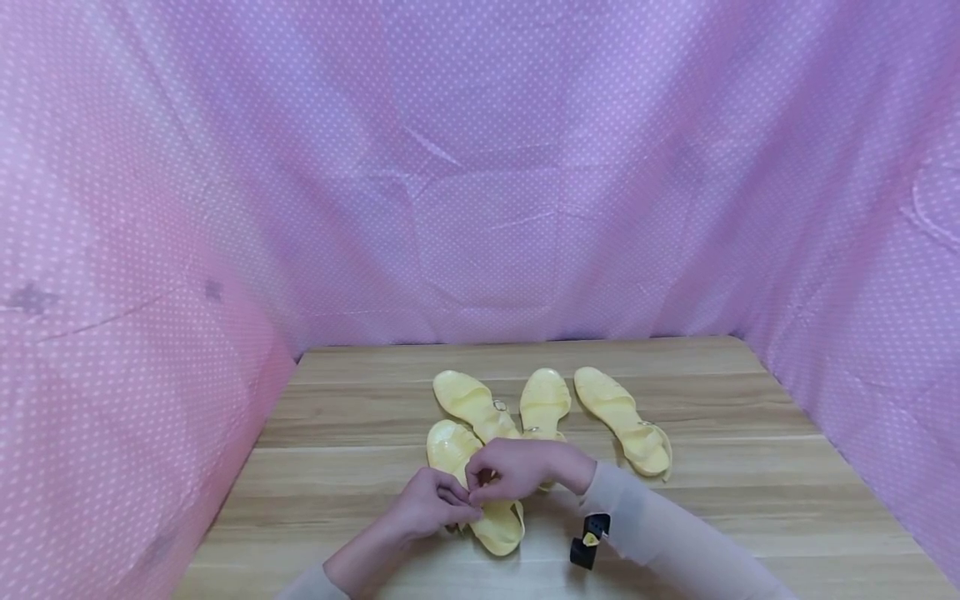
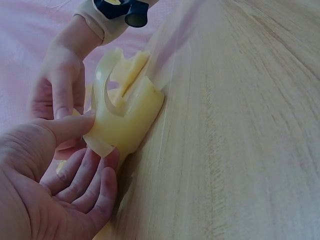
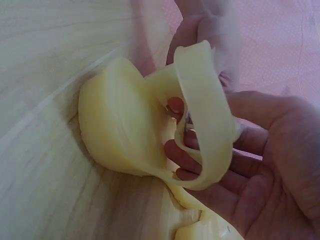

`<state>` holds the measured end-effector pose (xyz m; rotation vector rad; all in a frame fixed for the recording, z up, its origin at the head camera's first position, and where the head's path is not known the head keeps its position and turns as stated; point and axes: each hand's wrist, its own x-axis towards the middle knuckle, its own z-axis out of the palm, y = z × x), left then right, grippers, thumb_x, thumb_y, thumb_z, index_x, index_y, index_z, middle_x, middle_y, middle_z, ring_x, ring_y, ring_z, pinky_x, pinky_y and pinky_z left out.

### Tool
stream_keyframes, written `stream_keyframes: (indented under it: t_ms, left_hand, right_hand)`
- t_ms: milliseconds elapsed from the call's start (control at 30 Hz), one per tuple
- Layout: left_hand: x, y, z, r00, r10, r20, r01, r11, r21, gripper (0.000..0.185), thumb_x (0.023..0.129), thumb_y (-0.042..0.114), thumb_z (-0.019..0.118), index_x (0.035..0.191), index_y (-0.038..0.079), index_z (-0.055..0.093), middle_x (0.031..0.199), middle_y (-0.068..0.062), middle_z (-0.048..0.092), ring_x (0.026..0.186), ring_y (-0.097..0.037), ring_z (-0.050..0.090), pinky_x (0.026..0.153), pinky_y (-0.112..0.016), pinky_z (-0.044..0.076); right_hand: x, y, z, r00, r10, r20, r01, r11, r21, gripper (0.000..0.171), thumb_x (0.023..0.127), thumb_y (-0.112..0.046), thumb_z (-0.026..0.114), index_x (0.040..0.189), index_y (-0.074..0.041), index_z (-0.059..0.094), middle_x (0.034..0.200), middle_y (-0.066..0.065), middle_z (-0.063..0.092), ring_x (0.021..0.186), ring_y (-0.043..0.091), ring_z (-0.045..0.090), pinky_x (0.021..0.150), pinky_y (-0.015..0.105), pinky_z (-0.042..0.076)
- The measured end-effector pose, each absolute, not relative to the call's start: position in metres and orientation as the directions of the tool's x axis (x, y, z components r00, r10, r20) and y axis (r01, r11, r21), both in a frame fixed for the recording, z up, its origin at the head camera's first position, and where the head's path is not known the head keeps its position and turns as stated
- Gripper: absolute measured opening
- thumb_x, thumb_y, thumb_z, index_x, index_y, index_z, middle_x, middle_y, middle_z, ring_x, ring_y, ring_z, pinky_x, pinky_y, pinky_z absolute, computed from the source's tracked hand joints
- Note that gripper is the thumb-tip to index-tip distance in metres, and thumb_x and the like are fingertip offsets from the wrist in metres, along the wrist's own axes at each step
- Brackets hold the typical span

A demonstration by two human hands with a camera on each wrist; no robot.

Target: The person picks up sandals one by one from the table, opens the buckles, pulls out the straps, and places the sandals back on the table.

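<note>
A pale yellow sandal (image 1: pixel 501 529) lies at the near middle of the table, its heel towards me. My left hand (image 1: pixel 433 502) is at the left side of its ankle strap, pinching it between thumb and fingers; in the left wrist view the thumb presses on the yellow plastic (image 2: pixel 132 120). From the other side, my right hand (image 1: pixel 517 468) reaches across the sandal and grips the strap (image 3: pixel 205 112), which loops up above the heel in the right wrist view. Both sets of fingertips meet near the buckle area, where the buckle itself is mostly hidden.
Behind the hands lie three more yellow sandals: one at the left (image 1: pixel 465 396), one in the middle (image 1: pixel 545 398), partly covered by my right hand, and one at the right (image 1: pixel 611 402). Pink dotted cloth (image 1: pixel 487 208) surrounds the wooden table (image 1: pixel 360 408).
</note>
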<state>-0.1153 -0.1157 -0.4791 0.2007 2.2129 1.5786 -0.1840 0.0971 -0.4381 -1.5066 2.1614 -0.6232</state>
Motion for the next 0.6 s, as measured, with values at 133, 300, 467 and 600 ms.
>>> stream_keyframes:
  t_ms: [133, 300, 467, 600]
  left_hand:
    - [-0.1152, -0.1156, -0.4796, -0.901, 0.353, -0.252, -0.127, 0.341, 0.931, 0.019, 0.081, 0.007, 0.090, 0.090, -0.002, 0.076, 0.076, -0.004, 0.077, 0.066, -0.009, 0.068, 0.060, -0.022, 0.054]
    - [-0.1142, -0.1157, -0.4787, -0.901, 0.353, -0.253, -0.131, 0.333, 0.934, 0.019, 0.082, 0.007, 0.089, 0.091, -0.003, 0.075, 0.074, -0.004, 0.077, 0.065, -0.009, 0.068, 0.060, -0.024, 0.055]
    - [-0.1142, -0.1153, -0.4792, -0.901, 0.359, -0.246, -0.129, 0.318, 0.939, 0.020, 0.081, 0.006, 0.089, 0.090, -0.004, 0.075, 0.073, -0.005, 0.076, 0.064, -0.009, 0.068, 0.059, -0.024, 0.056]
    - [-0.1154, -0.1149, -0.4794, -0.897, 0.368, -0.246, -0.131, 0.309, 0.942, 0.019, 0.082, 0.006, 0.089, 0.090, -0.004, 0.075, 0.073, -0.004, 0.077, 0.064, -0.010, 0.068, 0.060, -0.023, 0.056]
  right_hand:
    - [-0.1835, 0.0961, -0.4397, -0.336, -0.938, -0.089, -0.746, 0.323, -0.582, 0.006, 0.102, -0.014, 0.071, 0.096, -0.012, 0.073, 0.095, -0.006, 0.074, 0.087, -0.011, 0.057, 0.085, 0.011, 0.053]
    - [-0.1847, 0.0989, -0.4397, -0.322, -0.942, -0.098, -0.757, 0.319, -0.570, 0.006, 0.102, -0.011, 0.069, 0.097, -0.012, 0.071, 0.096, -0.006, 0.072, 0.091, -0.007, 0.057, 0.090, 0.012, 0.052]
    - [-0.1859, 0.1004, -0.4398, -0.311, -0.945, -0.105, -0.758, 0.313, -0.573, 0.008, 0.103, -0.011, 0.065, 0.097, -0.013, 0.070, 0.095, -0.007, 0.070, 0.090, -0.007, 0.057, 0.088, 0.012, 0.051]
    - [-0.1859, 0.0979, -0.4408, -0.315, -0.944, -0.099, -0.747, 0.311, -0.588, 0.009, 0.104, -0.015, 0.067, 0.097, -0.013, 0.072, 0.098, -0.005, 0.076, 0.091, -0.010, 0.060, 0.088, 0.010, 0.052]
